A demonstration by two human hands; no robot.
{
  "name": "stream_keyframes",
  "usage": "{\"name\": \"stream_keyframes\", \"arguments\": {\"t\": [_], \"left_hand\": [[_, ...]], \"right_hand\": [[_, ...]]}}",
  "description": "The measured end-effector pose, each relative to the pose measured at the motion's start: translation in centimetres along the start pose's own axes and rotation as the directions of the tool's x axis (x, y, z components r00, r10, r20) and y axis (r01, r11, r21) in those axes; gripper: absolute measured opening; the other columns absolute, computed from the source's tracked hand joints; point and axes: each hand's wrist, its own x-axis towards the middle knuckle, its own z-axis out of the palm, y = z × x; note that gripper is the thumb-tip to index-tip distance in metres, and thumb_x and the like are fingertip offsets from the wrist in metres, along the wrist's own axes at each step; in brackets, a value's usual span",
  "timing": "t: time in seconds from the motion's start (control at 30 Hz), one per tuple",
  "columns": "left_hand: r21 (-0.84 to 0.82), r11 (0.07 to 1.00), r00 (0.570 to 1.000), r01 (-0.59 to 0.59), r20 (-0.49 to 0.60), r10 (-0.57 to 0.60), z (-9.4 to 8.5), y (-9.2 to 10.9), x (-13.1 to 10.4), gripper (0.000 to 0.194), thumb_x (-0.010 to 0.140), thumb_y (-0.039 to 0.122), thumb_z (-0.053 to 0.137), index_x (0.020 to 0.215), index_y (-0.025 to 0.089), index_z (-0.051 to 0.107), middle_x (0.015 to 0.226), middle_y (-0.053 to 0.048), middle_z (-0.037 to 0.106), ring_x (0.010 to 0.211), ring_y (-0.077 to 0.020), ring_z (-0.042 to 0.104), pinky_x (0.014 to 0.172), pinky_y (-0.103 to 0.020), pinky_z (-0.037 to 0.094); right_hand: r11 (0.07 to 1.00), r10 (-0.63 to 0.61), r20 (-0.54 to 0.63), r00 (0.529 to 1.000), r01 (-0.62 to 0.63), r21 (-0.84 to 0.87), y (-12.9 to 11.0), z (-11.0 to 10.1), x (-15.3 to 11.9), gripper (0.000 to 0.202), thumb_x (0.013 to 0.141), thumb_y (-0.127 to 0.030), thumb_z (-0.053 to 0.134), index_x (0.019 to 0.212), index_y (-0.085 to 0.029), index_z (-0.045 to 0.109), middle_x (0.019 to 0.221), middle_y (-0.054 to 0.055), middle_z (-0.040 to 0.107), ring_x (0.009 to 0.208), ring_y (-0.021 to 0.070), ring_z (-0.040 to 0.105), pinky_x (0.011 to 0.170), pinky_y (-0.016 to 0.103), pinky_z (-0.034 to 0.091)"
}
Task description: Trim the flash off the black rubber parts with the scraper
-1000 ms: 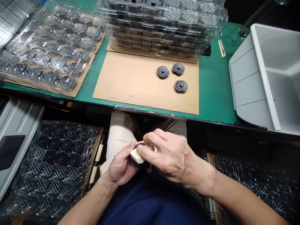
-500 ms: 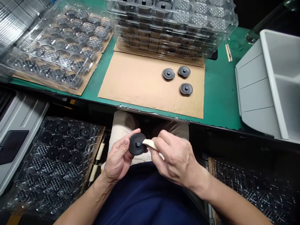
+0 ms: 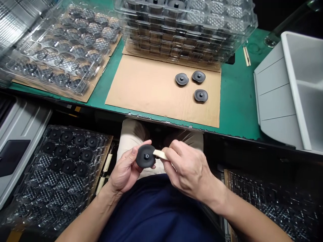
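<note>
Above my lap, my left hand [image 3: 127,169] is closed on the edge of a round black disc [image 3: 145,156] with a small raised hub at its middle. My right hand [image 3: 185,164] grips a flat cream-coloured strip-like tool [image 3: 160,154], whose tip meets the disc's right edge. I cannot make out what the tool is made of. Three similar black parts, one of them a notched disc [image 3: 182,79], lie on the cardboard sheet [image 3: 143,84] across the table edge from my hands.
Stacked clear plastic trays [image 3: 176,40] stand at the back of the green table [image 3: 237,101]. Another clear tray [image 3: 68,50] lies at left. A grey bin [image 3: 276,90] stands at right. Below, a tray with several black discs [image 3: 68,151] sits left of my knees.
The disc in my left hand has shifted slightly left and tilted. The tool's tip has moved from near the hub to the disc's right edge.
</note>
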Motion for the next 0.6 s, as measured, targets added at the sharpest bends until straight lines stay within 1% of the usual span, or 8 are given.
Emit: {"name": "stream_keyframes", "arguments": {"t": [0.07, 0.13, 0.23, 0.3, 0.37, 0.47, 0.53, 0.6], "left_hand": [[0.002, 0.993, 0.991, 0.117, 0.07, -0.117, -0.1, -0.7, 0.2, 0.04, 0.094, 0.045, 0.069, 0.116, 0.013, 0.078, 0.093, -0.011, 0.077, 0.072, -0.0197, 0.07, 0.063, -0.032, 0.063], [-0.043, 0.97, 0.962, 0.241, 0.143, -0.233, -0.1, -1.5, 0.3, 0.036, 0.096, 0.045, 0.066, 0.106, 0.013, 0.079, 0.089, -0.011, 0.076, 0.072, -0.0205, 0.07, 0.059, -0.031, 0.062], [-0.12, 0.932, 0.928, 0.342, 0.201, -0.315, 0.2, -2.0, 0.4, 0.032, 0.096, 0.044, 0.066, 0.094, 0.015, 0.079, 0.085, -0.009, 0.076, 0.078, -0.02, 0.072, 0.071, -0.03, 0.062], [-0.154, 0.954, 0.959, 0.256, 0.165, -0.231, 0.4, -1.7, 0.4, 0.028, 0.094, 0.043, 0.07, 0.101, 0.018, 0.079, 0.095, -0.006, 0.078, 0.089, -0.0188, 0.073, 0.083, -0.028, 0.06], [-0.148, 0.986, 0.992, 0.082, 0.109, -0.066, 0.3, -0.9, 0.3, 0.033, 0.088, 0.041, 0.079, 0.115, 0.024, 0.076, 0.111, -0.004, 0.078, 0.102, -0.0185, 0.072, 0.093, -0.027, 0.057], [-0.089, 0.99, 0.99, -0.113, 0.077, 0.12, 0.0, 0.0, 0.1, 0.049, 0.077, 0.032, 0.089, 0.124, 0.03, 0.074, 0.125, -0.004, 0.075, 0.119, -0.0222, 0.068, 0.105, -0.032, 0.051], [-0.066, 0.989, 0.987, -0.133, 0.078, 0.138, -0.4, 0.2, 0.0, 0.05, 0.075, 0.029, 0.09, 0.123, 0.03, 0.075, 0.127, -0.005, 0.075, 0.122, -0.024, 0.067, 0.108, -0.034, 0.05], [-0.062, 0.994, 0.993, -0.084, 0.074, 0.089, -0.8, 0.0, 0.0, 0.047, 0.078, 0.03, 0.088, 0.124, 0.029, 0.075, 0.124, -0.006, 0.076, 0.115, -0.0224, 0.07, 0.104, -0.032, 0.052]], "right_hand": [[0.997, -0.067, 0.042, 0.997, 0.069, -0.04, 0.1, -0.3, 0.4, 0.018, 0.101, -0.02, 0.047, 0.095, -0.017, 0.063, 0.088, 0.005, 0.053, 0.077, 0.0183, 0.042, 0.066, 0.035, 0.031], [0.973, -0.217, 0.091, 0.972, 0.223, -0.063, 0.2, -0.8, 1.1, 0.016, 0.101, -0.024, 0.051, 0.107, -0.017, 0.064, 0.095, 0.007, 0.056, 0.08, 0.0194, 0.043, 0.065, 0.035, 0.029], [0.917, -0.379, 0.106, 0.919, 0.388, -0.088, 0.0, -1.5, 2.2, 0.018, 0.099, -0.025, 0.054, 0.113, -0.019, 0.062, 0.098, 0.006, 0.057, 0.082, 0.0204, 0.044, 0.064, 0.036, 0.027], [0.937, -0.331, 0.048, 0.942, 0.334, -0.101, -0.2, -1.6, 2.4, 0.014, 0.1, -0.022, 0.05, 0.104, -0.018, 0.063, 0.093, 0.006, 0.056, 0.081, 0.02, 0.044, 0.065, 0.036, 0.029], [0.983, -0.173, -0.022, 0.985, 0.171, -0.064, -0.5, -1.3, 2.1, 0.018, 0.101, -0.022, 0.047, 0.089, -0.017, 0.06, 0.085, 0.005, 0.054, 0.076, 0.0184, 0.043, 0.066, 0.035, 0.03], [0.997, 0.004, -0.043, 0.999, -0.001, 0.077, -1.0, -0.3, 1.1, 0.023, 0.098, -0.021, 0.047, 0.075, -0.02, 0.05, 0.075, 0.002, 0.048, 0.068, 0.0156, 0.039, 0.064, 0.033, 0.029], [0.996, 0.034, -0.035, 0.999, -0.031, 0.085, -1.2, 0.1, 0.6, 0.022, 0.097, -0.02, 0.048, 0.075, -0.02, 0.049, 0.073, 0.001, 0.046, 0.067, 0.0154, 0.039, 0.063, 0.034, 0.028], [0.999, 0.045, -0.037, 0.998, -0.045, 0.005, -1.1, 0.1, 0.7, 0.021, 0.097, -0.019, 0.049, 0.076, -0.02, 0.051, 0.075, 0.002, 0.047, 0.069, 0.0167, 0.039, 0.064, 0.035, 0.028]]}}
